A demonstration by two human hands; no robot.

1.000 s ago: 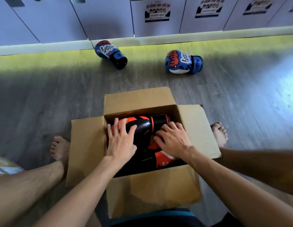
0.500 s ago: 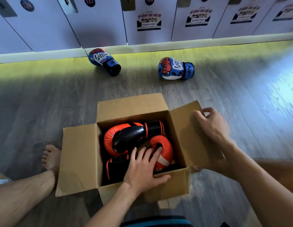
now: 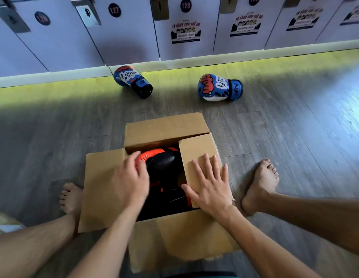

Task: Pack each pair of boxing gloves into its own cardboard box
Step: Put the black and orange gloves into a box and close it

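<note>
A cardboard box (image 3: 166, 125) stands on the floor between my feet. Inside it lie the orange and black boxing gloves (image 3: 162, 161), partly covered. My right hand (image 3: 209, 183) lies flat, fingers spread, on the right flap (image 3: 196, 149), which is folded in over the opening. My left hand (image 3: 132, 177) is over the left flap (image 3: 100, 183), its fingertips at the orange glove's edge; it is blurred. Two blue patterned gloves lie apart on the floor beyond the box, one at the left (image 3: 132, 81) and one at the right (image 3: 218, 88).
A row of numbered lockers (image 3: 124, 37) runs along the back with a pale plinth below. My bare feet rest on the wood floor at the left (image 3: 71, 197) and right (image 3: 261, 183) of the box. Part of another cardboard piece (image 3: 4, 223) shows at the far left edge.
My right hand has folded the right flap in over the box and now presses on it. My left hand has moved from the near glove toward the left flap.
</note>
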